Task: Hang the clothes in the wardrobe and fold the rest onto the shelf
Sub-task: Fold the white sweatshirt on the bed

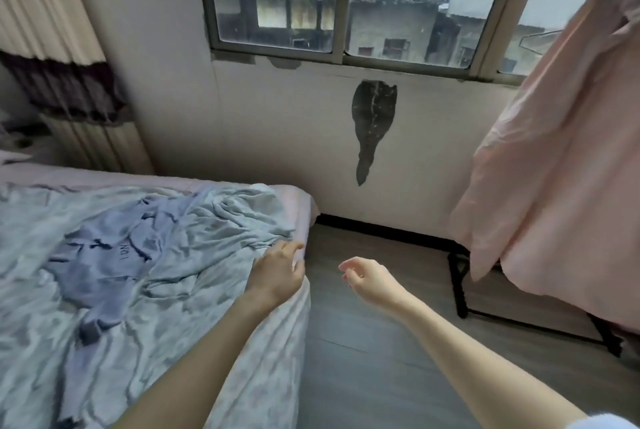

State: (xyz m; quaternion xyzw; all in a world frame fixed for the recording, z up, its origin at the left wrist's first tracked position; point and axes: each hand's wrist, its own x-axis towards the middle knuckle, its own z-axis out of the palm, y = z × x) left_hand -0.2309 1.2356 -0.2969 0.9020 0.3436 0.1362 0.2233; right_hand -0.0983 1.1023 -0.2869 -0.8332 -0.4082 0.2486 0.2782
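Note:
A crumpled blue garment (104, 255) with small lettering lies on the pale grey-blue blanket (194, 290) of the bed at the left. My left hand (277, 273) hovers over the bed's near corner, fingers loosely curled and holding nothing. My right hand (367, 278) hangs in the air above the floor beside the bed, fingers relaxed and empty. A pink cloth (554, 158) drapes over a black-framed rack (460, 290) at the right.
A window (343, 3) runs along the far wall, with a dark patch (372, 120) of missing paint below it. Striped curtains (59, 58) hang at the far left. Grey wood floor (374, 352) lies between the bed and the rack.

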